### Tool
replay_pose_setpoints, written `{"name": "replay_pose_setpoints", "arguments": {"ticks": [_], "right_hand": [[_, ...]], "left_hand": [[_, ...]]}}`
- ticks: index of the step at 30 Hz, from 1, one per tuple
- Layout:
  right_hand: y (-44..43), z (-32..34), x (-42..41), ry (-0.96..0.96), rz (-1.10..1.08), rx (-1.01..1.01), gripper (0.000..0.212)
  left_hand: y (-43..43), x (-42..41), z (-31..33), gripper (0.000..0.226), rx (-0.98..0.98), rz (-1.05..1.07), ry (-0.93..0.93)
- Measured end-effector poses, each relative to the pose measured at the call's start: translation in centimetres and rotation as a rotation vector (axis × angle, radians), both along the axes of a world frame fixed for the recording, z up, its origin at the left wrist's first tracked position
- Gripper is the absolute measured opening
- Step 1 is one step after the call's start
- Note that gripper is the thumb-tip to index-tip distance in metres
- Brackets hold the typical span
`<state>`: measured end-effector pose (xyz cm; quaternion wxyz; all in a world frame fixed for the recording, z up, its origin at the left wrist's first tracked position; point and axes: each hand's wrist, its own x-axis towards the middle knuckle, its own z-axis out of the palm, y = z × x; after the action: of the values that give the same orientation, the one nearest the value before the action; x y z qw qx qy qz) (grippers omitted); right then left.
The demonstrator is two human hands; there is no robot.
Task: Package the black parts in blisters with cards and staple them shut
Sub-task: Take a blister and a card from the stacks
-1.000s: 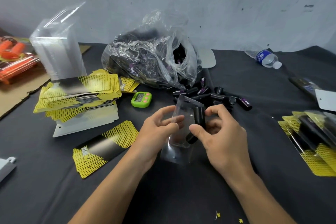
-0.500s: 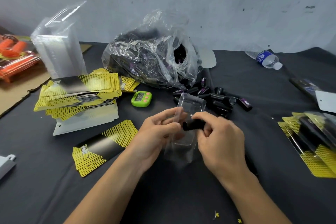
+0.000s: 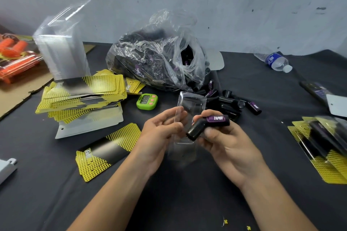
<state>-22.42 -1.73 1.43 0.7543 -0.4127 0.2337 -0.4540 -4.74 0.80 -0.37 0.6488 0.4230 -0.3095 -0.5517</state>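
Note:
My left hand (image 3: 161,133) holds a clear plastic blister (image 3: 189,103) upright above the black table, thumb on its left edge. My right hand (image 3: 225,142) grips two black parts: one (image 3: 218,120) with a purple label lies sideways under my fingertips, the other (image 3: 195,130) points down-left against the blister. A single yellow-and-black card (image 3: 107,151) lies flat to the left of my left forearm. Loose black parts (image 3: 231,103) lie just behind my hands.
A clear bag of black parts (image 3: 155,62) sits behind. A card stack (image 3: 82,95) and stacked blisters (image 3: 62,47) stand at left, a green timer (image 3: 146,101) in the middle. Packaged blisters (image 3: 324,144) lie at right, a water bottle (image 3: 275,61) far right.
My right hand has opened outward and turned the black parts, so the purple label now faces up. The blister has stayed in my left hand.

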Motion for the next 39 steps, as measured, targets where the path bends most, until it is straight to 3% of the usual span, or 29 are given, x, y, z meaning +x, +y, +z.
{"name": "replay_pose_setpoints", "arguments": {"ticks": [3,7,10,14,19,24,27,30,32,36,39], "right_hand": [[0.1,-0.3,0.4,0.256,-0.235,-0.054,0.025],[0.2,-0.6,0.5,0.628,-0.491,-0.368,0.023],[0.2,0.1,0.4,0.894,-0.571,-0.546,0.026],[-0.3,1.4,-0.6,1.023,-0.547,-0.592,0.017],[0.4,1.6,-0.5,1.101,-0.421,-0.632,0.018],[0.7,0.7,1.3,1.086,-0.573,-0.572,0.018],[1.0,0.2,2.1,1.188,-0.632,-0.551,0.023],[1.5,0.6,2.9,1.353,-0.778,-0.678,0.043],[1.3,0.7,2.8,1.27,-0.769,-0.84,0.051],[0.4,0.2,2.1,1.24,-0.56,-0.937,0.027],[0.9,-0.4,2.4,1.22,-0.566,-0.96,0.029]], "left_hand": [[0.2,0.0,0.0,0.048,-0.01,0.008,-0.02],[0.4,-0.5,0.2,0.055,-0.002,-0.001,-0.088],[0.6,-0.7,0.3,0.055,0.019,-0.01,-0.145],[0.8,-0.8,0.7,0.053,0.027,0.003,-0.211],[0.9,-1.3,0.6,0.057,0.002,-0.012,-0.22],[0.9,-1.8,0.0,0.073,-0.014,-0.081,-0.208],[1.0,-2.2,-0.3,0.075,0.0,-0.052,-0.281],[1.1,-2.7,-0.5,0.069,0.018,0.019,-0.336],[1.0,-3.1,-0.5,0.066,-0.014,0.061,-0.378],[1.1,-3.6,-0.5,0.071,-0.039,0.209,-0.497],[1.7,-4.6,-0.2,0.065,-0.079,0.355,-0.742]]}}
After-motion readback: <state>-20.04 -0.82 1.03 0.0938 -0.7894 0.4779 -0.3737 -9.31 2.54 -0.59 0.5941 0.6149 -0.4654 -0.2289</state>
